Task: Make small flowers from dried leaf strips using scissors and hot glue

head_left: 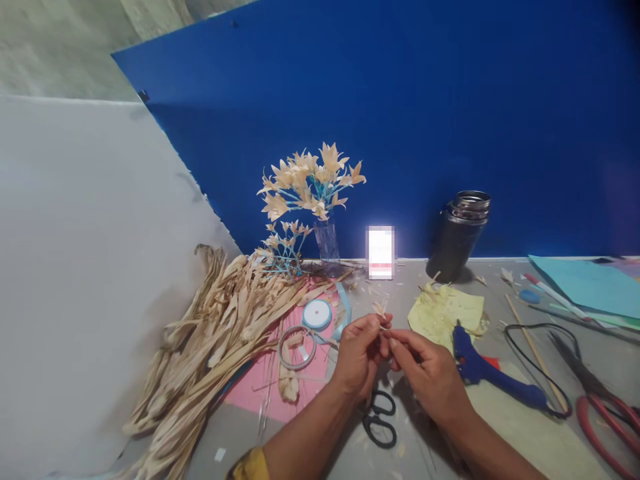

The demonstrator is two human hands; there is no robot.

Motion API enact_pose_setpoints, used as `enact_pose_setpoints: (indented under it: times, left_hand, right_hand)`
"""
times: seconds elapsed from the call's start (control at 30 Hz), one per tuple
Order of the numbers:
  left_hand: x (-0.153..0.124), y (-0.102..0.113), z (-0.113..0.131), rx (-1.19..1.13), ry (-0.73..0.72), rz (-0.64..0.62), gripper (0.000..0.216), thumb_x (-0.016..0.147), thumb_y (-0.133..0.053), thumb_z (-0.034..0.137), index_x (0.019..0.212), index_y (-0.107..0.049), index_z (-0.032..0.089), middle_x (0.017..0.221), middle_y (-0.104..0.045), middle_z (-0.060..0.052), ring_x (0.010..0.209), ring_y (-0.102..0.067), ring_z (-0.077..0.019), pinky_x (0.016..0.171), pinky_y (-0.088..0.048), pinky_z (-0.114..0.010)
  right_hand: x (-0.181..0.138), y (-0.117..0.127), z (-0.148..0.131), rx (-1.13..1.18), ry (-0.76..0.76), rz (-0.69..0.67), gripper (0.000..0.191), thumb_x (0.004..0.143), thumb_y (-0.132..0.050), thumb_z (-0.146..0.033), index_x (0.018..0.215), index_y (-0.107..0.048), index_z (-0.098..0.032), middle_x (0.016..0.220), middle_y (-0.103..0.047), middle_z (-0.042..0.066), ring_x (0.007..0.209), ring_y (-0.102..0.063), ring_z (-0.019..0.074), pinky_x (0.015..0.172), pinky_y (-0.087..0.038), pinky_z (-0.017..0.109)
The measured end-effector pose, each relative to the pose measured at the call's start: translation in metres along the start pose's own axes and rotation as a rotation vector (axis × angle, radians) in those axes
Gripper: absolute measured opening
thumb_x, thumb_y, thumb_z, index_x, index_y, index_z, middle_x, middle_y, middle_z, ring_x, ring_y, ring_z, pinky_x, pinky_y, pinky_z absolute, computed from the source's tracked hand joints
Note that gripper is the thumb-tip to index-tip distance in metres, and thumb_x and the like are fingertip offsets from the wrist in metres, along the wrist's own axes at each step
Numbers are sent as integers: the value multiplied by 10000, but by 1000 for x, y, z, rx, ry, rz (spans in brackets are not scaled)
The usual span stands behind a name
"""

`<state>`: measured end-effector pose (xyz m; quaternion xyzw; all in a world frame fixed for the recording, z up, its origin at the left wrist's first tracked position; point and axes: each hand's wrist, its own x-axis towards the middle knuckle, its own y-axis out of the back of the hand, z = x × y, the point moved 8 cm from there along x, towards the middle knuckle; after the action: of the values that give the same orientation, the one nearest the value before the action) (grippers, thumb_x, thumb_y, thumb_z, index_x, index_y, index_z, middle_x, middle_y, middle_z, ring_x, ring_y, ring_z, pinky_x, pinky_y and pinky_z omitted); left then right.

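My left hand (359,357) pinches a small pale dried-husk flower (381,308), whose petals stick up above the fingertips. Against it, my right hand (429,377) has its thumb and fingers pressed together just below the petals. Whatever lies between the right fingertips is too small to make out. Black-handled scissors (381,427) lie on the table beneath my hands. To the left are a blue ribbon spool (317,313) and a grey tape roll (296,348) on pink paper (257,393).
Dried corn husks (200,367) heap at left. Husk flowers (300,177) stand in a clear vase (327,247). A dark flask (457,237), a bright blurred screen (381,253), a blue glue gun (493,373), yellow paper (460,305) and red-handled scissors (595,400) surround the work area.
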<state>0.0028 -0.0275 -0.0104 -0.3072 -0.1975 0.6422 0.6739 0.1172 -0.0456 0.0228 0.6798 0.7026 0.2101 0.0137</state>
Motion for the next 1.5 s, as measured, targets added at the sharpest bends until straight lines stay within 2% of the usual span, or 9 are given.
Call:
enact_pose_setpoints:
  times: [0.17,0.37,0.43,0.57,0.8,1.03,1.2,1.4,1.5]
  left_hand:
    - [2,9,3,97,0,64,434,630,-933,486,731,-696,136,444,-479,63,410,-382,-64,428,-335,-187]
    - [0,8,8,100,-27,104,442,572,-961,451,635,-663,131,537,-563,41,411,-357,-18,441,-278,-172]
    - [0,7,8,105,-22,105,438,559,-962,446,623,-667,130,561,-583,32,413,-373,-21,435,-299,-178]
    - [0,6,3,113,-7,78,394,596,-936,443,654,-702,131,475,-517,49,408,-410,-57,417,-368,-194]
    - [-2,-1,-3,83,9,30,364,644,-899,439,673,-701,135,421,-506,47,344,-474,-109,372,-411,-236]
    - [-3,-1,1,115,-44,13,351,668,-898,437,715,-737,129,471,-519,46,408,-501,-96,466,-427,-235]
    - [-7,-1,16,275,-149,30,342,653,-911,441,757,-800,134,743,-647,-24,535,-534,-85,546,-426,-240]
    - [-23,-12,61,496,-361,37,257,757,-833,405,646,-799,176,669,-611,-38,553,-497,-119,550,-385,-260]
    - [-34,-22,77,562,-459,-4,224,785,-798,308,588,-787,202,727,-657,-68,598,-546,-155,581,-416,-284]
  right_hand:
    - [-2,-4,-1,-2,12,-36,347,929,-561,-408,981,-804,-165,633,-739,35,529,-683,187,512,-526,252]
    - [-6,-7,-1,-1,10,-50,336,941,-552,-398,1012,-795,-177,738,-790,56,529,-700,183,514,-535,252]
    - [-7,-7,-3,-9,22,-41,331,940,-553,-398,999,-793,-178,725,-786,57,523,-692,183,499,-523,252]
    - [-7,-4,-9,-29,42,-17,322,947,-539,-386,930,-786,-180,596,-718,20,501,-664,176,508,-508,246]
    - [-6,0,-15,-37,71,25,297,945,-542,-366,820,-751,-196,563,-672,-12,481,-632,155,506,-487,230]
    - [-4,1,-10,-87,130,29,306,992,-524,-351,851,-756,-208,696,-751,19,598,-695,174,591,-531,248]
    - [-5,12,-19,-176,345,144,221,992,-574,-296,960,-776,-213,839,-806,57,733,-747,209,711,-568,299]
    - [-4,15,-24,-230,431,162,119,979,-630,-259,956,-736,-212,844,-779,51,685,-705,187,619,-550,281]
    - [-4,18,-27,-233,475,169,124,981,-628,-244,910,-727,-221,856,-779,57,757,-729,205,665,-573,294]
